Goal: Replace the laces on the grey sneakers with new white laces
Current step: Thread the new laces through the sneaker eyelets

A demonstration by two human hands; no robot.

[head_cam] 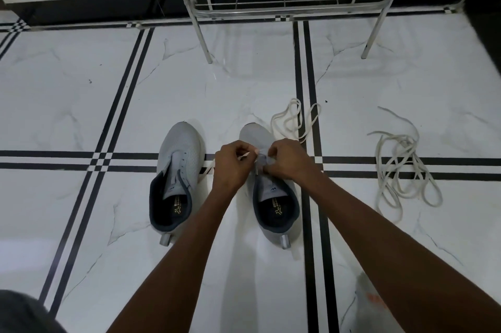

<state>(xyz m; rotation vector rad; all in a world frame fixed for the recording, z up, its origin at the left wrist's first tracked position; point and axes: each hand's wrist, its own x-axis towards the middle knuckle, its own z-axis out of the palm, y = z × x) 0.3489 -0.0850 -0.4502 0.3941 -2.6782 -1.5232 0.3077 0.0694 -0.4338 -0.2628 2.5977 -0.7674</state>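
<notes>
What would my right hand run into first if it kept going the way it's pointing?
Most likely the left hand: the right hand points leftward across the right sneaker, and they nearly meet there. Depth is unclear.

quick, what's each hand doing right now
Left hand: pinching a white lace end over the right sneaker.
Right hand: fingers curled, gripping that sneaker's eyelet area.

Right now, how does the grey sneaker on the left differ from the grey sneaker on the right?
The left grey mesh sneaker lies untouched with bare eyelets; the right grey mesh sneaker has both hands on it, the left hand pinching a white lace end and the right hand gripping near its eyelets. The left one leans toward the right; the right one points straight ahead. Both share dark collars and sit toes away on the white tile floor.
</notes>
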